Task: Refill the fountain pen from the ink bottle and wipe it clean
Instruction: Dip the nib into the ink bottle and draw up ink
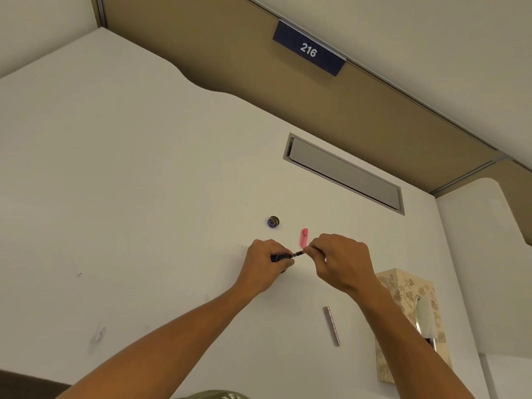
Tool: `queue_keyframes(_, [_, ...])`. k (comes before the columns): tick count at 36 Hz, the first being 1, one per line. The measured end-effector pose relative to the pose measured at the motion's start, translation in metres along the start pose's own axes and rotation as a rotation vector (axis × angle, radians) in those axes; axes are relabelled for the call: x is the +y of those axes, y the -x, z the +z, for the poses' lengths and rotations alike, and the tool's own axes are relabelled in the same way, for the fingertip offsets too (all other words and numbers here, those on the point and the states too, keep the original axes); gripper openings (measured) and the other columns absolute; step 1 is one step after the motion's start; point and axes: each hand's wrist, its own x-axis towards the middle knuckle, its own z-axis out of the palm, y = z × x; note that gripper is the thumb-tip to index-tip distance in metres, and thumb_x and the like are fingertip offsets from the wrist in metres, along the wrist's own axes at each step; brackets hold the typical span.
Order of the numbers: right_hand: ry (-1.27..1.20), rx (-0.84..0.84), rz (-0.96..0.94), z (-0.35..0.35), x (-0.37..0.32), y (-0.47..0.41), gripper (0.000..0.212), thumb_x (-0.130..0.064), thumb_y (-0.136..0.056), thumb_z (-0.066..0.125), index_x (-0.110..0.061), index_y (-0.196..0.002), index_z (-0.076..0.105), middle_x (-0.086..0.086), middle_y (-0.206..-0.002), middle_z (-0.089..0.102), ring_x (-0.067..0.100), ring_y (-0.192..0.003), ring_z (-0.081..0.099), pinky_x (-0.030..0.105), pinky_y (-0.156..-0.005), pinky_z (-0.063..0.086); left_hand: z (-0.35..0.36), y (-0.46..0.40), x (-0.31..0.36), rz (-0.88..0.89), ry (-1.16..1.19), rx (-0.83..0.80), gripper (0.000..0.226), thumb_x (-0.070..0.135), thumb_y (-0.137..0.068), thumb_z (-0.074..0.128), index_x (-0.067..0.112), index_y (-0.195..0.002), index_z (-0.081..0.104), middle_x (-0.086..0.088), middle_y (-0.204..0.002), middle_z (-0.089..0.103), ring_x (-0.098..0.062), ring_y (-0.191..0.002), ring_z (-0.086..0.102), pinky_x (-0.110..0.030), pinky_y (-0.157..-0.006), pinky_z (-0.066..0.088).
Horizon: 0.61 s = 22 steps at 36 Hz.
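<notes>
My left hand (266,262) grips the dark pen section (283,257); my right hand (335,259) pinches its other end, above the surface (144,197). The ink bottle (273,222) stands just beyond.

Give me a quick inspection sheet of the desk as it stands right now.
Surface: white desk, faint smudges at left.
Job's things: pen part held between both hands; ink bottle stands beyond; pink cap and grey barrel lie loose.
Clutter: floral tissue box at right.
Grippers: left hand grips the dark section; right hand pinches its end.
Cables: nothing seen.
Surroundings: closed cable flap, tan partition, sign 216.
</notes>
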Motion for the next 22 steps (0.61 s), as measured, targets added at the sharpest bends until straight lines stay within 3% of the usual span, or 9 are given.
queue_keyframes(5, [0.019,0.004,0.013,0.001,-0.003,-0.002,0.036,-0.045,-0.095,0.048,-0.025,-0.066,0.055,-0.008,-0.058,0.043,0.014,-0.050,0.039,0.022,-0.044,0.022,0.000,0.000,0.000,-0.013,0.012,0.001,0.013,0.015,-0.079,0.077,0.012,-0.091,0.079,0.000,-0.086,0.073,-0.013,-0.074,0.067,-0.035,-0.073,0.059])
queue_keyframes(14, [-0.014,-0.118,0.079,-0.001,-0.009,-0.003,0.040,-0.047,-0.101,0.035,-0.025,-0.071,0.050,-0.006,-0.065,0.052,0.017,-0.057,0.048,0.026,-0.049,0.025,-0.002,0.000,0.002,-0.012,0.003,-0.015,0.013,0.015,-0.079,0.077,0.011,-0.092,0.079,-0.001,-0.087,0.074,-0.014,-0.077,0.067,-0.022,-0.071,0.056])
queue_keyframes(22, [-0.047,-0.150,0.137,-0.002,-0.013,-0.004,0.051,-0.048,-0.102,0.032,-0.021,-0.059,0.039,-0.001,-0.057,0.049,0.019,-0.052,0.045,0.027,-0.047,0.024,-0.002,0.000,0.002,-0.037,0.032,-0.019,0.014,0.014,-0.079,0.077,0.010,-0.092,0.078,-0.002,-0.086,0.074,-0.015,-0.071,0.069,-0.029,-0.070,0.060])
